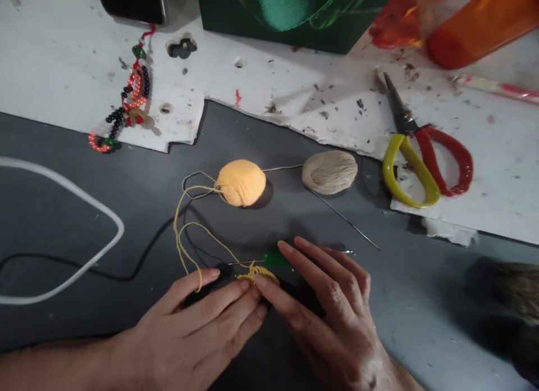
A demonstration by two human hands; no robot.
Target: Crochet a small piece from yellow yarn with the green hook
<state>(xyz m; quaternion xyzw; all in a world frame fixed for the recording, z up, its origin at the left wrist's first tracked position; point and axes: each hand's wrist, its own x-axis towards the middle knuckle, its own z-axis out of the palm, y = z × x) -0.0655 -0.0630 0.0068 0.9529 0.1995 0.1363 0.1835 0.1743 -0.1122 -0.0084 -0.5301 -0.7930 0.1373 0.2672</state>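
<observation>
The grey tabletop (147,183) lies under the left hand (185,329) and right hand (341,301), which meet at bottom centre. Multicoloured-handled scissors (450,160) rest beyond the right hand. Its fingers grasp the green-handled crochet hook (274,260), index fingertip against the work. Ahead sits the yellow yarn ball (241,183), left of the beige yarn ball (330,172). Smallest, the yellow crocheted piece (255,272) is pinched by the left fingertips. Slack yellow strands (179,228) could tangle if pulled unevenly; a loosened pinch might let stitches slip off the hook.
</observation>
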